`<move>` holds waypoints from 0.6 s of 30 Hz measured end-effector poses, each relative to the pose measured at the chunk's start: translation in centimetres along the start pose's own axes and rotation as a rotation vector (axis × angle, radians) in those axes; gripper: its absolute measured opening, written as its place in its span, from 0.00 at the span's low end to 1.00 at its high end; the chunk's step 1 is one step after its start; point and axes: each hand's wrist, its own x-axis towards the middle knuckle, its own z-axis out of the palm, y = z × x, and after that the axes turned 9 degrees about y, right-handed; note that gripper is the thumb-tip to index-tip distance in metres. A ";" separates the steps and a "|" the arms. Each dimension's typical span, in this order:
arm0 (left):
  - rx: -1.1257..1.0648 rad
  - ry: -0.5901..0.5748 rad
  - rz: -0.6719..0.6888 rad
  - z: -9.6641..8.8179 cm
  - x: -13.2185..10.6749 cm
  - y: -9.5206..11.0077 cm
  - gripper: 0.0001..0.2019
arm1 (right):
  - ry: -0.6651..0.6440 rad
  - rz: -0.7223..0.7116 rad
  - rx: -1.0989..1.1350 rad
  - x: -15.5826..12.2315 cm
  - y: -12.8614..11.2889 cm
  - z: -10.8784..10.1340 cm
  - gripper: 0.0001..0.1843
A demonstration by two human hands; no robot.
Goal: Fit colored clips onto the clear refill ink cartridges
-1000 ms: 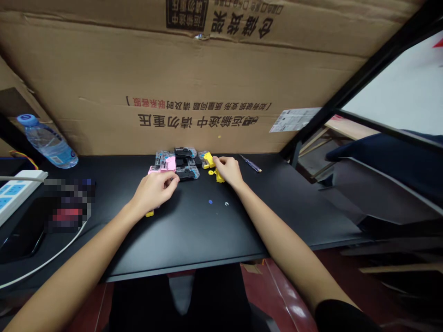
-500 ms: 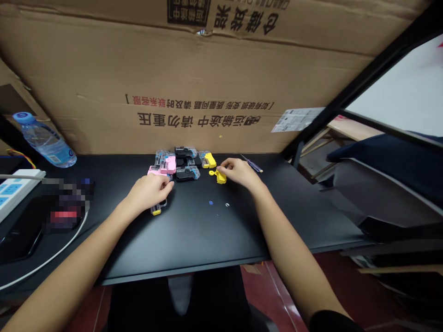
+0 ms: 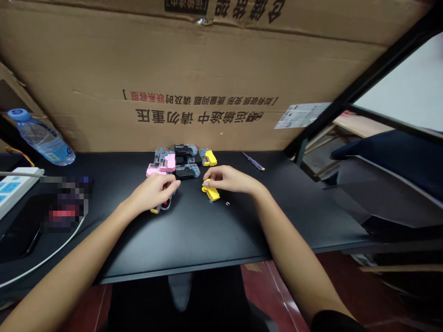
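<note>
My left hand (image 3: 155,190) is closed around a small clear cartridge with a yellow end (image 3: 159,207), low over the black desk (image 3: 194,230). My right hand (image 3: 226,179) pinches a yellow plastic piece (image 3: 211,192) just above the desk, right of the left hand. Behind both hands lies a cluster of small cartridges: pink ones (image 3: 162,165), black ones (image 3: 186,160) and a yellow one (image 3: 209,158).
A large cardboard sheet (image 3: 194,83) stands along the desk's back edge. A water bottle (image 3: 41,138) lies at the far left by a white power strip (image 3: 14,189) and a cable. A small screwdriver (image 3: 253,162) rests at the right. A tiny ring (image 3: 227,203) lies near my right hand.
My right hand has brought the yellow piece from beside the cluster toward me and to the left. My left hand has stayed closed on its cartridge and shifted slightly.
</note>
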 end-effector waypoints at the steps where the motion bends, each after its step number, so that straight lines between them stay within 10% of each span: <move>1: -0.002 0.004 0.006 0.0 0.0 0.0 0.23 | 0.047 -0.012 -0.015 0.0 0.0 0.0 0.18; 6: 0.019 0.083 0.023 0.0 -0.1 -0.2 0.22 | 0.352 -0.025 -0.260 0.4 1.3 -0.7 0.13; 18: 0.094 0.089 0.053 0.0 0.0 -0.4 0.22 | 0.219 -0.078 -0.302 1.2 1.8 1.0 0.07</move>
